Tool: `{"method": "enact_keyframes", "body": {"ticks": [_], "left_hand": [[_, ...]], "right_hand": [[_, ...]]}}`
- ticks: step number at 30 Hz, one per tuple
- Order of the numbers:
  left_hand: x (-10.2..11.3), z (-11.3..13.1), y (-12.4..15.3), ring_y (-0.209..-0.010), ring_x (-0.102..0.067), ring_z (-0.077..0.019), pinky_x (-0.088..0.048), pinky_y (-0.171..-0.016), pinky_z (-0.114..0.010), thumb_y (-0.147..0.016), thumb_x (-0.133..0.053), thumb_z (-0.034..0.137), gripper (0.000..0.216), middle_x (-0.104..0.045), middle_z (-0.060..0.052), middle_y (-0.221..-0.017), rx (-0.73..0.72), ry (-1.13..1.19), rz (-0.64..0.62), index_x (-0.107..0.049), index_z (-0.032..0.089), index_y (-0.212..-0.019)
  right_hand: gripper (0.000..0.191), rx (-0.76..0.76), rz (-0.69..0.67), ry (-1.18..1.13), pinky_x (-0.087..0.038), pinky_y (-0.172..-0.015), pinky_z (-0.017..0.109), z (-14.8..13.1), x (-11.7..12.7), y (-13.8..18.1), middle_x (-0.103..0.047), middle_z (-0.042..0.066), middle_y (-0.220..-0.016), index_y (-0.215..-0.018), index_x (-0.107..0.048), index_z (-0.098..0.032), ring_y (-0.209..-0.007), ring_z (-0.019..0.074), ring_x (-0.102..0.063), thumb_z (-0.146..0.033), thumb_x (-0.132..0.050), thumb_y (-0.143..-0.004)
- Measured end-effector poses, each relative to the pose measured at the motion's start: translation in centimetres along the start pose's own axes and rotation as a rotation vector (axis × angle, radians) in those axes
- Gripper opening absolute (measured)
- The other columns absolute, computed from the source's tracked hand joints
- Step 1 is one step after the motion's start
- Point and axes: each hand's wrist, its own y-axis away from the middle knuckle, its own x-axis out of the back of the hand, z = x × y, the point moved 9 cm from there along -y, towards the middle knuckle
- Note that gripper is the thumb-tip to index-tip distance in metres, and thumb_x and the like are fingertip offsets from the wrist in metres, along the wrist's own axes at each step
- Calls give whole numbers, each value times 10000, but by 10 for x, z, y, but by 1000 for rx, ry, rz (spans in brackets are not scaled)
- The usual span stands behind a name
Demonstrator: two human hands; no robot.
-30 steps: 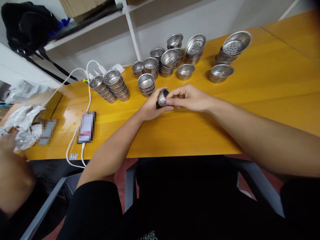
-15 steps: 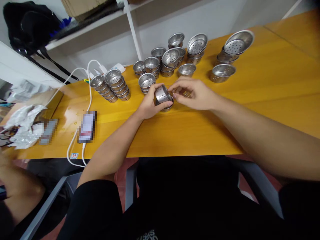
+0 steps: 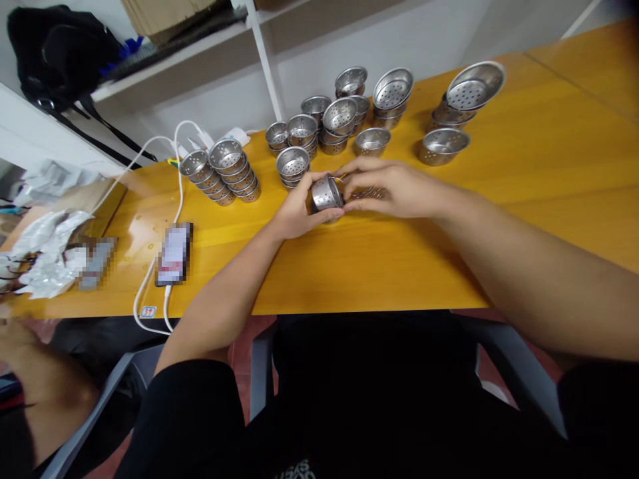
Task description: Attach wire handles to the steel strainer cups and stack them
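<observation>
My left hand (image 3: 295, 211) is wrapped round a small perforated metal cup (image 3: 327, 192), which lies tipped with its mouth towards my right hand. Beneath it, another metal cup is mostly hidden. My right hand (image 3: 387, 189) has its fingers bent and pinched at the cup's rim, where a thin curved wire (image 3: 339, 179) shows. Under the right palm lie several thin metal wire pieces (image 3: 372, 193), partly covered by the hand. Just beyond my left hand stands a short stack of perforated cups (image 3: 293, 163).
Taller cup stacks (image 3: 233, 166) stand to the left, and more cups (image 3: 340, 120) line the back. Farther right are a single cup (image 3: 443, 146) and a tilted stack (image 3: 474, 86). A phone (image 3: 174, 254) with a white cable lies left. Another person's arm (image 3: 47, 379) is at lower left.
The cup in my left hand has turned slightly and sits a little lower. My right fingers have closed in nearer to its rim, and the right hand has shifted slightly right.
</observation>
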Motion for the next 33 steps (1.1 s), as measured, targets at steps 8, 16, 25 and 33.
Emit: {"method": "enact_keyframes", "body": {"ticks": [8,16,25,33], "left_hand": [[7,15,-1,-1507,-882,-384,-704,-1343,-539,-871,-990,1069,1189,-870,-196,-1620,44,28,-4,-651,226,-1638],[16,13,1,-1332,-905,-348,-747,-1211,-512,-791,-1037,1081,1164,-912,-141,-1488,91,-35,27,-734,259,-1558],[54,-13,-7,-1800,-679,-506,-579,-1529,-724,-900,-790,1205,1359,-650,-176,-1816,-57,-217,289,-402,400,-1923],[96,-40,0,-2040,-378,-469,-270,-1731,-688,-1008,-673,1167,1370,-428,-178,-2078,58,-253,533,-130,440,-2035]], "right_hand": [[390,27,28,23,-666,-1106,577,-7,0,-1,-861,156,-1440,-1075,-854,-311,-1262,408,-824,-679,-806,-1192],[364,-23,86,-29,-655,-1296,698,-5,10,-1,-872,135,-1475,-1073,-868,-345,-1419,456,-833,-700,-897,-1149],[353,-210,72,219,-687,-1210,708,74,19,16,-853,177,-1368,-1106,-873,-335,-1277,444,-815,-685,-900,-1143],[469,-282,-89,292,-668,-1279,771,88,1,16,-826,281,-1491,-1436,-873,-217,-1374,493,-816,-589,-800,-1160]]}}
